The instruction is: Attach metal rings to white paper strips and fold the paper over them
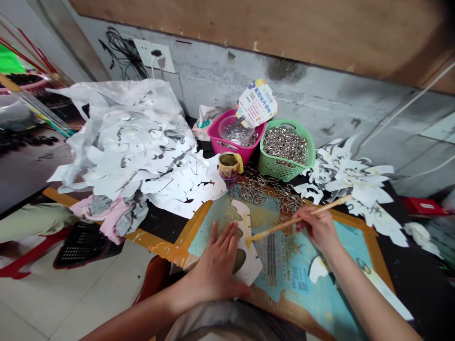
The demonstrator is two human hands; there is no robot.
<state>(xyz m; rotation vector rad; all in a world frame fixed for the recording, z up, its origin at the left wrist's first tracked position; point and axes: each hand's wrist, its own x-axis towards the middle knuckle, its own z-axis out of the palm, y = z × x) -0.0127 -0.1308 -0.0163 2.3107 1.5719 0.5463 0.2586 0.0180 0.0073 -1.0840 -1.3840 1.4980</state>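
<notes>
A: What's under the left hand?
B: A white paper cutout (249,255), streaked yellow along its edge. The left hand (216,265) presses flat on it, open, fingers spread.

A: Right side?
B: The right hand (316,229) is closed narrowly around a wooden-handled brush (298,219). The brush tip touches the cutout's edge, just right of the left hand's fingers.

A: Below both hands?
B: A teal printed sheet (287,279) in an orange wooden frame (199,225), lying on a black counter (163,222).

A: Farther out?
B: Ahead of the right hand, loose metal rings (263,189), then a green plastic basket (286,166) heaped with rings. A pink plastic basket (222,142) sits beside it, toward the left hand. Left of the left hand, white cutouts (142,161) lie piled on a plastic bag (117,97). Right of the right hand, more white cutouts (348,175).
</notes>
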